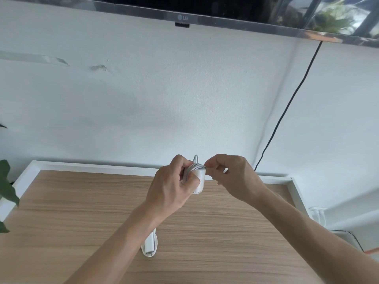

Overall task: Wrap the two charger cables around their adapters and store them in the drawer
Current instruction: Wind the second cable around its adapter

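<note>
My left hand (171, 185) grips a white adapter (200, 180) held up above the wooden tabletop (205, 232), its thumb pressed across the front. White cable (195, 166) is coiled around the adapter's upper part, and a short loop sticks up above it. My right hand (231, 177) pinches the cable at the adapter's right side. A second white adapter with its cable wound around it (149, 245) lies on the tabletop, partly hidden under my left forearm. No drawer is in view.
The tabletop has a white raised rim (92, 167) and stands against a white wall. A wall-mounted TV (205, 9) hangs above, with a black cord (287, 105) running down the wall. Plant leaves (6, 185) reach in at the left edge.
</note>
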A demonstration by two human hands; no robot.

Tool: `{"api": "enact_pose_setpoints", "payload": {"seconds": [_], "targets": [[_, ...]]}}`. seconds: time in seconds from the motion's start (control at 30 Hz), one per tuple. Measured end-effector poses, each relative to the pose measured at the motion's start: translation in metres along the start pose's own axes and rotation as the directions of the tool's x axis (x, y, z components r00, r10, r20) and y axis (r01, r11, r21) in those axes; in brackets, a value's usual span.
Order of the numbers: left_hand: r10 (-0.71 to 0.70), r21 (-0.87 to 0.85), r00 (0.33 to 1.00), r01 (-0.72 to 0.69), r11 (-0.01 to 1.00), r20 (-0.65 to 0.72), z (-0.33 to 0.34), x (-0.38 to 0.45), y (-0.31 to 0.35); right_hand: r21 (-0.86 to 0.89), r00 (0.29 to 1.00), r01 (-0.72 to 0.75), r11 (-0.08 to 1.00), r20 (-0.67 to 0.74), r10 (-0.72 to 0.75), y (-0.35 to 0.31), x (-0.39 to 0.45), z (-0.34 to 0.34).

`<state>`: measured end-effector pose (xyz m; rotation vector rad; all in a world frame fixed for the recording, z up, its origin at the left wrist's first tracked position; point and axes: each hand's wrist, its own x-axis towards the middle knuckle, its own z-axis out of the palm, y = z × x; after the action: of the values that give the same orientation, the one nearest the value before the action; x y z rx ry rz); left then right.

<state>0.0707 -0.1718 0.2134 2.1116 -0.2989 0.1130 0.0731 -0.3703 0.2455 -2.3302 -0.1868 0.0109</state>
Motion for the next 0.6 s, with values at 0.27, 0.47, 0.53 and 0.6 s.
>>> {"api": "enact_pose_setpoints", "payload": {"seconds": [0.27,0.47,0.53,0.6], "targets": [[-0.038,-0.348,0.966,0.128,0.929,0.255,-0.007,0.002,-0.007,0.071,0.995,-0.094,0.993,0.024,0.093,0.005,-0.004,-0.005],[-0.118,-0.514,0.918,0.315,0.798,0.379,-0.010,0.004,-0.009,0.103,0.984,-0.167,0.980,0.081,0.159,0.007,-0.002,-0.016],[-0.123,-0.539,0.914,0.332,0.774,0.387,-0.008,0.003,-0.008,0.100,0.984,-0.161,0.982,0.087,0.152,0.005,-0.002,-0.017],[-0.133,-0.560,0.917,0.340,0.755,0.377,-0.006,0.003,-0.006,0.106,0.985,-0.157,0.982,0.085,0.148,0.002,-0.002,-0.018]]}}
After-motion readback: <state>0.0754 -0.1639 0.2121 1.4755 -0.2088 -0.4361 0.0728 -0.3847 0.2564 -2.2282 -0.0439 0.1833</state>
